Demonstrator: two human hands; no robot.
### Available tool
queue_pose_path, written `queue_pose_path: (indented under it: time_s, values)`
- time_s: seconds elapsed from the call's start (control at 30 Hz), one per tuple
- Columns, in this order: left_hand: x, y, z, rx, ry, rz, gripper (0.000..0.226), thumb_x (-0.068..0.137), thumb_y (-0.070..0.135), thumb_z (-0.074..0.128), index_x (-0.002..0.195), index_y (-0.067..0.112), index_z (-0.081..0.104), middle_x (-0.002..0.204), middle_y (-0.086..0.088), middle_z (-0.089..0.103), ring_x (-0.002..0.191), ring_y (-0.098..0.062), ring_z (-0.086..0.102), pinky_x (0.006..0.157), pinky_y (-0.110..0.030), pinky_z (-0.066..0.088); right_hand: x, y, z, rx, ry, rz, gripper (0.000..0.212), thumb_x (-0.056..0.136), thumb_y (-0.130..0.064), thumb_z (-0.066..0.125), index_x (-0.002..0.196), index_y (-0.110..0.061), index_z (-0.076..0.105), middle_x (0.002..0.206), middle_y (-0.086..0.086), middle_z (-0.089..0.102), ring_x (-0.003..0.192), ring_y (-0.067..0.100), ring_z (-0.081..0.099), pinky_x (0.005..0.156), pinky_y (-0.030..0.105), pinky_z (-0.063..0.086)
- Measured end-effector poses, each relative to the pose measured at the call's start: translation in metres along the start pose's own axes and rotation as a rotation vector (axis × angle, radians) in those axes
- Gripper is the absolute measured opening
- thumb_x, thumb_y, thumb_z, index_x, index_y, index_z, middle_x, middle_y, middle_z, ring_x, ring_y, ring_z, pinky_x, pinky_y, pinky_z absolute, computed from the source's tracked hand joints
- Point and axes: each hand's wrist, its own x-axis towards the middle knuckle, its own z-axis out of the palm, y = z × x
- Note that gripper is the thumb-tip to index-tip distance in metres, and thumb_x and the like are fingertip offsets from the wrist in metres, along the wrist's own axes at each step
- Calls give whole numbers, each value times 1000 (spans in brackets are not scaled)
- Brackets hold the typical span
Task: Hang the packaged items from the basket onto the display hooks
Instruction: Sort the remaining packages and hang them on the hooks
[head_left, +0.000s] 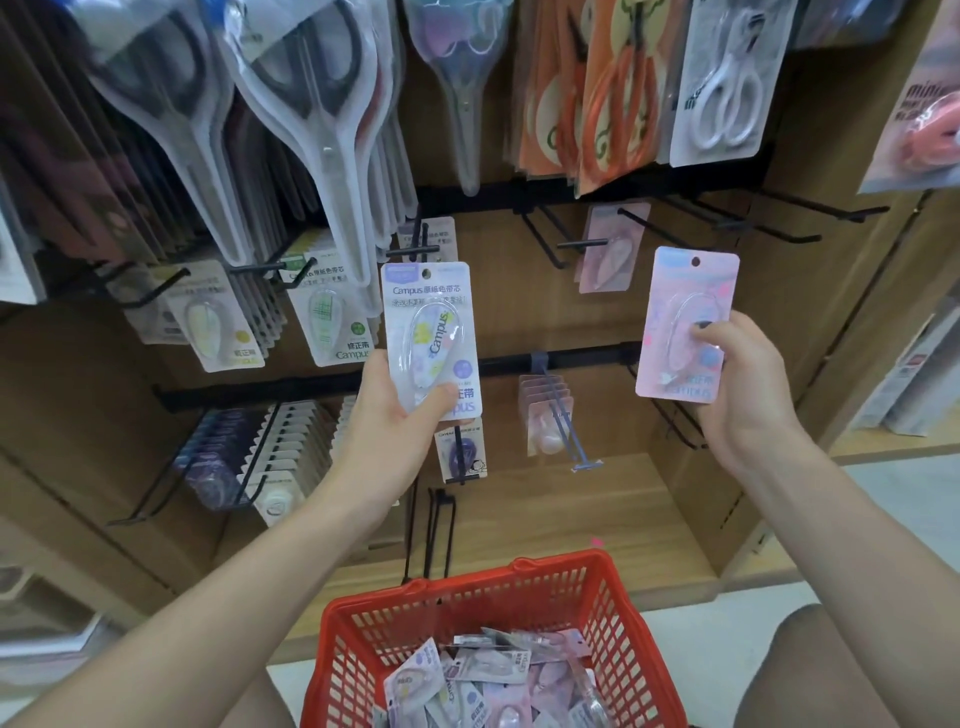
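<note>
- The left hand (400, 410) grips a white-and-lilac Campus pack (430, 340) by its lower end, thumb across the front, card upright.
- The right hand (737, 374) pinches a pink pack (687, 325) by its lower right part, thumb on the blister.
- Above and between the hands, black display hooks (582, 243) jut from the wooden panel; one carries a pale pink pack (612, 248).
- Below both hands sits a red basket (457, 613) holding loose packs (498, 680).
- Above the hands hang packaged scissors (332, 130).
</note>
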Motion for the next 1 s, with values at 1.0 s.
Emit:
queue_pose_path:
  time_s: [1.0]
  values:
    - [56,-20,19,-42,67,-71,43,98,11,64,135,25,49,127,9,67,111,-13,72,96,-42,61,26,6,2,135,153,168,40,91,-31,78,127,-16,67,122,3,75,109,21,74,93,39,61]
